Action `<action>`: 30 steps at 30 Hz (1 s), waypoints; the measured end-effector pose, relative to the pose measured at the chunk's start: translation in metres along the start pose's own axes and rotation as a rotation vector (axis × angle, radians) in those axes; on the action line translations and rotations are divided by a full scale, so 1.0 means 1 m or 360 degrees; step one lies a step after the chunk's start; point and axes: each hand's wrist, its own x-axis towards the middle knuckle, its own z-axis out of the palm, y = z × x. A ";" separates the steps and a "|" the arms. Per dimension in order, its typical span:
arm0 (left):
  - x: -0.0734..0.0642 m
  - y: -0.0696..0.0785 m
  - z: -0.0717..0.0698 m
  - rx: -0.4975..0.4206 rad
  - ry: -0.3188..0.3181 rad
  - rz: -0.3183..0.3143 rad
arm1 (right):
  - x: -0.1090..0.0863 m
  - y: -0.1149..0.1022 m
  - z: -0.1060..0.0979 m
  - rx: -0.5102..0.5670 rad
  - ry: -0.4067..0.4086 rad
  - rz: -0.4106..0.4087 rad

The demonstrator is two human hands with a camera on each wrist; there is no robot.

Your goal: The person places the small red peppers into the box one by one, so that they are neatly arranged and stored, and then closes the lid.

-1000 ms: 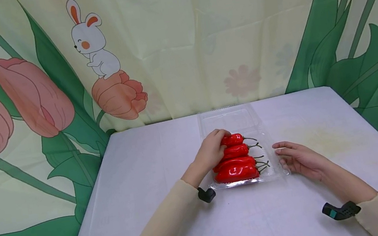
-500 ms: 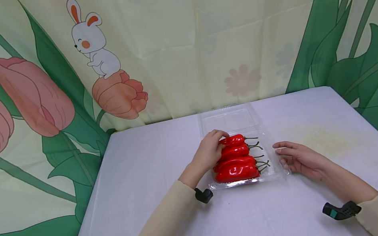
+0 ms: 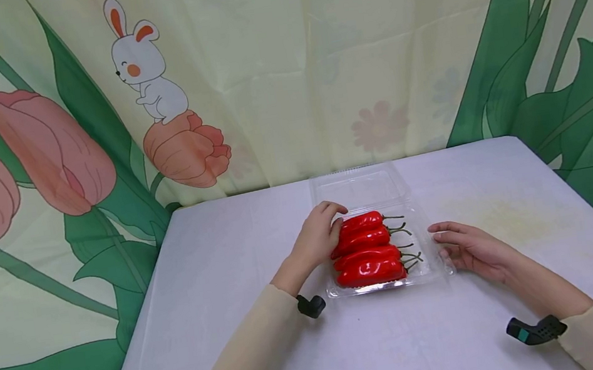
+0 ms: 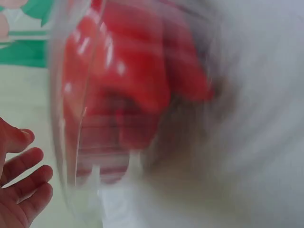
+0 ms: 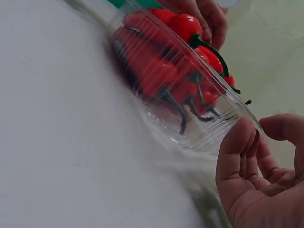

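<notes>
Several glossy red peppers with green stems lie side by side in a clear plastic clamshell box, stems pointing right. The box's lid is folded back behind it. My left hand is at the left ends of the farther peppers, fingers loosely bent and holding nothing. In the left wrist view, the fingers are apart from the box wall. My right hand is at the box's right edge. In the right wrist view, the thumb and fingers of the right hand pinch the box's rim corner.
The box stands on a table with a white cloth, near its far edge. A printed curtain with tulips and a rabbit hangs behind the table. A faint yellowish stain marks the cloth to the right.
My left hand has let go of the farthest pepper and drawn back to the left, baring the peppers' left ends. The right hand has stayed at the box's edge.
</notes>
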 end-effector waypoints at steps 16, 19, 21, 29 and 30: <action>-0.008 -0.056 -0.011 0.0012 0.0165 -0.0173 | 0.006 -0.022 -0.012 -0.0328 0.0048 -0.0042; -0.003 -0.059 -0.007 -0.0097 0.0154 -0.0246 | 0.008 -0.022 -0.010 -0.0337 0.0045 -0.0042; 0.002 -0.062 -0.003 -0.0193 0.0146 -0.0324 | 0.009 -0.022 -0.009 -0.0332 0.0048 -0.0039; 0.021 -0.071 0.002 -0.0650 0.0155 -0.0695 | 0.012 -0.024 -0.006 -0.0327 0.0050 -0.0035; 0.023 -0.072 0.002 -0.0716 0.0138 -0.0738 | 0.012 -0.024 -0.005 -0.0324 0.0048 -0.0034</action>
